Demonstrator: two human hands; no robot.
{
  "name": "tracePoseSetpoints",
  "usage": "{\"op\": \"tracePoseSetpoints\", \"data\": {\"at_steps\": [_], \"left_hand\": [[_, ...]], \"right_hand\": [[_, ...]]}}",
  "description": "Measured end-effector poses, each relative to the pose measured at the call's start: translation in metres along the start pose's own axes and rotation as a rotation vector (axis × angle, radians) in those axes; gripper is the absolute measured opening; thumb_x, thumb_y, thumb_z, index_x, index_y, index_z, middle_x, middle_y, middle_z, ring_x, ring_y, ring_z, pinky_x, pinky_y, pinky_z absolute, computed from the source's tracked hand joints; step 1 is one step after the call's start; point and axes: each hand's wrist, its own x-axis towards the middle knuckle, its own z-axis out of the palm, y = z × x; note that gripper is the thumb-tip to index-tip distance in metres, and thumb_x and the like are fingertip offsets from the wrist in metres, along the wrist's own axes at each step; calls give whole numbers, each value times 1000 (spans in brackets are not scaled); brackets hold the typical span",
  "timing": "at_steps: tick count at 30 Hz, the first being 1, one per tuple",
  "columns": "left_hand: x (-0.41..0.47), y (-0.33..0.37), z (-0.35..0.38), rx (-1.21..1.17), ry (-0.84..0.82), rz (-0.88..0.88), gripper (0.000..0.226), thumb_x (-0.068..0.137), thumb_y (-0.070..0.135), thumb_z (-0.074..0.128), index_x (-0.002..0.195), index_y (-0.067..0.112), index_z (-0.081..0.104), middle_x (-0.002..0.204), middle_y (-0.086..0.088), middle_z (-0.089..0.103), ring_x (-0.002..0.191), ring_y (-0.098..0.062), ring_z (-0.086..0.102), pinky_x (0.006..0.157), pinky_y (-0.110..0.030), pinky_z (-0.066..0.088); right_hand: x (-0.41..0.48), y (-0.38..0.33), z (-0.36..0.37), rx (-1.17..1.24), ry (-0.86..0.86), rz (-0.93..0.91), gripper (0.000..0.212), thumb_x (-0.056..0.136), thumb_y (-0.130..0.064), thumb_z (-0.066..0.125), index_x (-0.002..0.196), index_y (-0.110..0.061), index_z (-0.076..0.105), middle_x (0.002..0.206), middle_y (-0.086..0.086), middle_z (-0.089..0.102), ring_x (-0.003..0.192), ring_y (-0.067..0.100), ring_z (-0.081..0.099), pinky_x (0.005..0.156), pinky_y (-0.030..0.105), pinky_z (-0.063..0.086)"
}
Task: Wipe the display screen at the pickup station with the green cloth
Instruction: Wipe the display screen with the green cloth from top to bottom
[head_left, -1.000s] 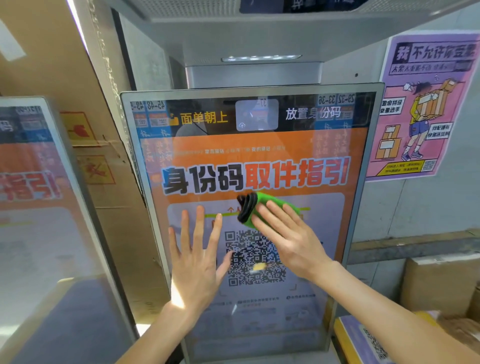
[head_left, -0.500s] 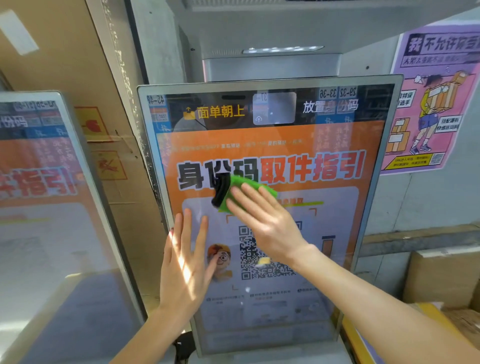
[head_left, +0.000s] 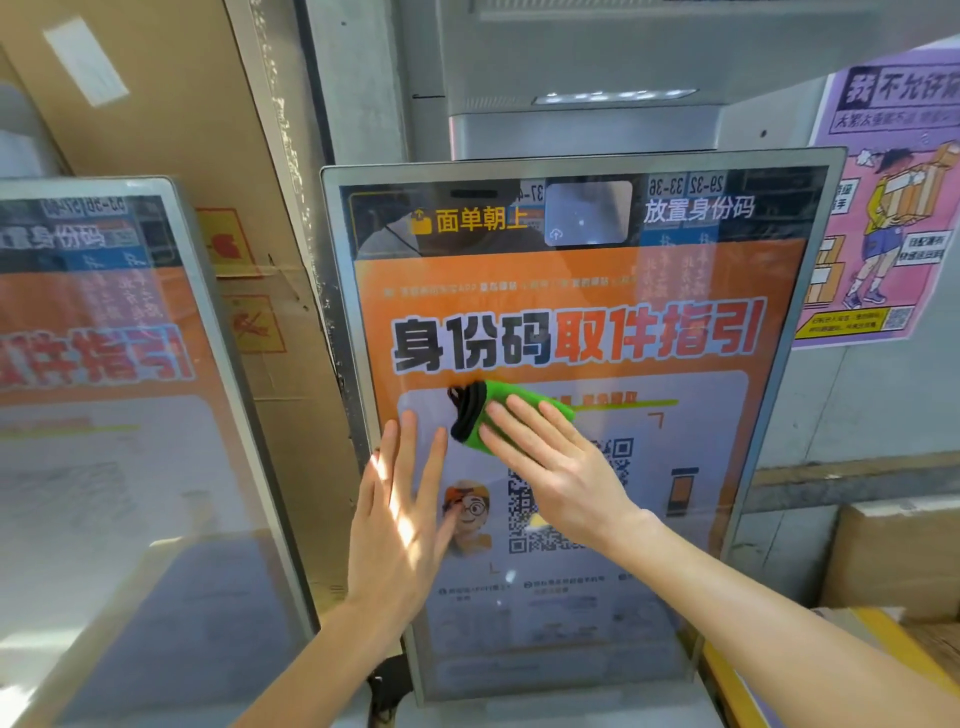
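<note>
- Four fingers (head_left: 524, 431) of the right hand (head_left: 561, 478) lie flat and slightly spread on the green cloth (head_left: 519, 410), pressing it to the glass rather than curling round it.
- Bunched into a short roll, the green cloth shows a black edge at its left end; it sits just under the big headline characters, on the left half of the display screen (head_left: 717, 426).
- Beside it, the left hand (head_left: 400, 514) is laid palm-flat on the glass with its fingers straight and apart, holding nothing; its fingertips reach to just left of the cloth's black end, close to it but not touching as far as can be told.
- That hand covers the screen's left edge, its outer side lying over the grey bezel there.
- Open glass stretches to the right of the cloth across the orange band and the pale panel as far as the right bezel, and upward to the dark strip at the top.
- Below the hands, the QR code and small print run down to the bottom edge, partly crossed by the right forearm.
- A second screen (head_left: 119, 415) leans at the far left, with cardboard (head_left: 171, 145) between the two frames.
- A purple poster (head_left: 883, 208) hangs on the wall just beyond the right bezel, and cardboard boxes (head_left: 893, 556) sit low on the right.
</note>
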Motion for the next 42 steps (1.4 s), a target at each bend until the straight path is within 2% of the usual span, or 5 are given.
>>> {"op": "tracePoseSetpoints", "data": {"at_steps": [4,13,33,37,42], "left_hand": [[-16,-12,3,25,13,17,96,87,32,79,163,11,24,171,-21,13,157,-42,22,121,-53,37],[-38,-24,10,-77,-44,8,90,93,26,71,164,6,18,171,-19,15,159,-37,18,124,-51,31],[-57,-18,3,-299,-39,-22,92,70,-5,76,151,-8,34,158,-26,33,146,-36,40,110,-48,50],[-64,-23,4,-492,-125,-75,98,71,1,79,157,1,30,168,-12,20,140,-29,53,103,-26,53],[-67,-20,1,-713,-88,-261,84,84,-8,69,157,10,34,165,6,24,116,21,50,84,5,39]], "right_hand": [[-25,3,1,-9,-87,-164,65,99,11,29,158,-11,42,166,9,35,158,26,27,131,44,18],[89,-24,-2,98,176,151,64,95,16,37,154,-6,44,163,15,38,157,30,25,131,48,17],[18,-52,23,-4,-55,-128,63,97,4,40,159,-9,41,168,10,32,160,26,21,132,43,16],[65,-53,15,16,69,31,68,90,10,38,156,-8,43,165,12,35,158,28,25,132,44,16],[115,-58,19,30,161,100,58,103,7,23,156,-7,43,165,11,34,157,27,25,131,45,14]]}}
